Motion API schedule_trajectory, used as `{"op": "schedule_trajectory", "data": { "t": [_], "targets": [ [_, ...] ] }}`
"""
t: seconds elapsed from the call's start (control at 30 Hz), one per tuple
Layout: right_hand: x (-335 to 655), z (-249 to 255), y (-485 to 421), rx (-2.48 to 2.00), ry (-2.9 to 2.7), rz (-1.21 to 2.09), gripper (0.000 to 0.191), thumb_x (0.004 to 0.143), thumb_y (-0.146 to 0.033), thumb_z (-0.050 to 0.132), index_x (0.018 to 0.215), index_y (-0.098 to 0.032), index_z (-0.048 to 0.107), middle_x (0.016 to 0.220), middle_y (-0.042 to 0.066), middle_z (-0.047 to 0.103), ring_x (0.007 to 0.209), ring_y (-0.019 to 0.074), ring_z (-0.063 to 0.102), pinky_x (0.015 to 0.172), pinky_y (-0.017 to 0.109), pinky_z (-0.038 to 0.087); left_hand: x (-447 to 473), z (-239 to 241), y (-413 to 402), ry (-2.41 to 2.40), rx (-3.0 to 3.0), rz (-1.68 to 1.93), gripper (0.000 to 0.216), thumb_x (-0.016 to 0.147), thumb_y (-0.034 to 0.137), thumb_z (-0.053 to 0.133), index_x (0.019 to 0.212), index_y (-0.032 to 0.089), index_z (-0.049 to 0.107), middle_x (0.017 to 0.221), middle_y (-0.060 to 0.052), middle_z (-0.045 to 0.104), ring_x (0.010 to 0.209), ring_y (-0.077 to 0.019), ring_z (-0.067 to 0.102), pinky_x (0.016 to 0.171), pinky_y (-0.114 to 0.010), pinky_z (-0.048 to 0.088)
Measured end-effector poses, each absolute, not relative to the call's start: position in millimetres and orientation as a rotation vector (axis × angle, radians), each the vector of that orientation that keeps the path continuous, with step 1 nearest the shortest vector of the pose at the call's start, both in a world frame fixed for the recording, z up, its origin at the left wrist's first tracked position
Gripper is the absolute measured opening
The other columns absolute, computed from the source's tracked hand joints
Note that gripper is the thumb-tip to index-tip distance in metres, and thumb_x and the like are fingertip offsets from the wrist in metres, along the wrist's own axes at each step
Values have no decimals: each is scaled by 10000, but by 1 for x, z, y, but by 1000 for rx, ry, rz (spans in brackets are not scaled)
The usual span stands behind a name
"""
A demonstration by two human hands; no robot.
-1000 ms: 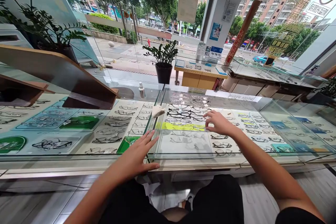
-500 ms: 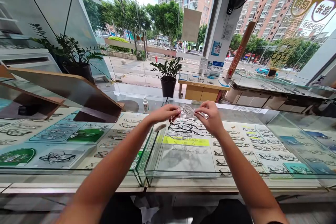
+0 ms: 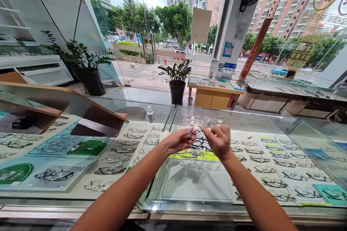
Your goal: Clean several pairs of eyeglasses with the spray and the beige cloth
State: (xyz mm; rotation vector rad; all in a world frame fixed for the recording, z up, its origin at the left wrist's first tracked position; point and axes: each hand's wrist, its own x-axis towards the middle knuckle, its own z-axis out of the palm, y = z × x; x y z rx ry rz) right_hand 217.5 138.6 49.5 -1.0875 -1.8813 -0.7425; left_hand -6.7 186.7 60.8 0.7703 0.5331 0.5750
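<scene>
Above the glass display case, my left hand point(image 3: 181, 140) is closed with its fingertips pinched on a pair of thin, clear-looking eyeglasses point(image 3: 195, 128). My right hand point(image 3: 219, 142) is closed too, its thumb and index finger gripping the same eyeglasses from the right. The fine frame blends with the spectacles lying behind it, so its exact outline is hard to follow. Below my hands, dark-framed eyeglasses point(image 3: 203, 143) lie in rows inside the case, along with a pair on a yellow-green strip point(image 3: 210, 156).
A small white bottle point(image 3: 150, 115) stands on the glass left of my hands. Farther left, a tilted wooden panel point(image 3: 67, 104) rises over the counter. Beyond the case are a potted plant point(image 3: 177, 92) and a yellow wooden table point(image 3: 207, 98). More spectacles point(image 3: 273, 182) fill the case to the right.
Both hands have come lower and nearer in view with the eyeglasses between them. My left hand has turned so its palm faces up more. The view has shifted slightly.
</scene>
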Motion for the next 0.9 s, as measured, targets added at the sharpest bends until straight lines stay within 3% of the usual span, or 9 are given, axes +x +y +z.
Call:
{"op": "schedule_trajectory", "data": {
  "t": [0.1,0.27,0.4,0.53,0.7,0.9],
  "targets": [
    [214,50,136,-1043,-1879,-741,300,1020,-210,639,1198,-386,803,711,38,607,725,207,500,755,398,350,-8,62,185,537,772,584,324,795,320,907,867,135,651,757,8,563,607,-52,510,510,-134,376],
    [212,47,133,-1075,-1905,-548,312,1030,-210,610,1186,-400,802,756,43,607,747,206,501,780,400,339,-4,57,183,559,877,592,388,762,383,938,821,122,658,743,-5,593,610,-59,512,534,-164,390],
    [206,51,130,-1164,-1807,-295,222,1035,-301,590,1132,-305,790,786,63,627,790,235,539,820,423,371,0,55,184,595,1020,701,456,718,469,956,829,118,685,759,-25,645,600,-64,507,551,-195,381],
    [201,57,135,-1201,-1478,196,233,1000,-441,604,1044,-247,726,862,62,652,820,237,557,835,416,437,0,55,186,661,1152,797,440,738,499,923,836,131,704,784,-34,680,607,-75,521,572,-224,380],
    [201,54,150,-1138,-1310,1003,325,825,-552,775,930,-245,762,953,51,738,896,240,604,813,378,455,0,51,189,686,1247,828,450,747,527,898,896,138,728,783,-32,688,642,-96,552,585,-234,375],
    [197,48,150,-938,-1026,1412,357,680,-513,931,819,-222,775,879,24,735,825,177,608,754,313,467,2,45,191,694,1346,849,446,728,523,906,895,146,736,787,-33,685,704,-138,595,605,-244,428]
  ]
}}
